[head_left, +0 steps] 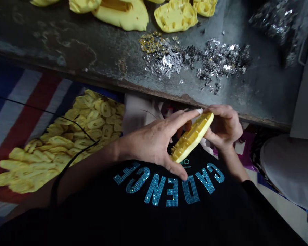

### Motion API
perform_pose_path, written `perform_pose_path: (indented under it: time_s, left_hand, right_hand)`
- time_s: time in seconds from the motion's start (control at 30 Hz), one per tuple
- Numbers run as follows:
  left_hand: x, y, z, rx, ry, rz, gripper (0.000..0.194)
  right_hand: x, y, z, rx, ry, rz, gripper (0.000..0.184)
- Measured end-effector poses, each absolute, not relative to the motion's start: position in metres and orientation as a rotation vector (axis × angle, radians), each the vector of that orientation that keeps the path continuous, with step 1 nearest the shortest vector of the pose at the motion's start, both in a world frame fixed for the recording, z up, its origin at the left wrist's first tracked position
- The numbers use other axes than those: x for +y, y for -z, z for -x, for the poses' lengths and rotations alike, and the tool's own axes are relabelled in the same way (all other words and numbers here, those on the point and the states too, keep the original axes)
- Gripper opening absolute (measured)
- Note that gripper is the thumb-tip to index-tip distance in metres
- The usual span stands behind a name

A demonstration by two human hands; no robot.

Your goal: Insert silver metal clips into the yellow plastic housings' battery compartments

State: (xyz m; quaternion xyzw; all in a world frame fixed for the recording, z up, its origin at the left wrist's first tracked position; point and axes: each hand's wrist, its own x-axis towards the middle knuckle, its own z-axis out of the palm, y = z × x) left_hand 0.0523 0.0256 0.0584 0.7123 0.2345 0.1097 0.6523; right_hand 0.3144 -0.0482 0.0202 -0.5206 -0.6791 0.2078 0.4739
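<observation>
A yellow molded plastic shell (192,138) is held tilted in front of my chest, its ribbed hollow inside facing up and left. My left hand (154,140) grips it with the thumb at the lower end and the fingers reaching along the far side; a fingertip has a white wrap. At the upper end, my right hand (224,126) pinches the shell between thumb and curled fingers. Whether a small part sits in the right fingertips cannot be made out. Beyond the hands, small silvery metal clips (166,61) and darker metal clips (220,61) lie in loose piles on the metal bench (105,65).
More yellow shells (176,15) stand at the bench's back. A plastic bag of metal pieces (274,24) lies at the right. Below left, a large heap of yellow shells (92,126) rests on a striped sheet (28,112). A dark cord (74,162) crosses beside my left arm.
</observation>
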Motion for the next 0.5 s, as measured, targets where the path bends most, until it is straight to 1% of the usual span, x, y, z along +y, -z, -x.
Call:
perform_pose_path:
  time_s: [0.07,0.13,0.27,0.5]
  left_hand:
    - [0.026,-0.063,-0.056,0.502,-0.212,-1.722,0.139]
    - [0.024,-0.067,-0.058,0.484,-0.223,-1.777,0.134]
    - [0.016,-0.064,-0.06,0.5,-0.322,-1.797,0.127]
    - [0.008,-0.048,-0.062,0.487,-0.484,-1.663,0.131]
  right_hand:
    - [-0.046,-0.018,-0.316,-1.659,-0.421,1.137,0.056]
    - [-0.044,-0.016,-0.318,-1.65,-0.356,1.04,0.056]
    - [-0.041,-0.016,-0.321,-1.668,-0.288,1.036,0.053]
    - [-0.041,-0.017,-0.324,-1.715,-0.246,1.081,0.045]
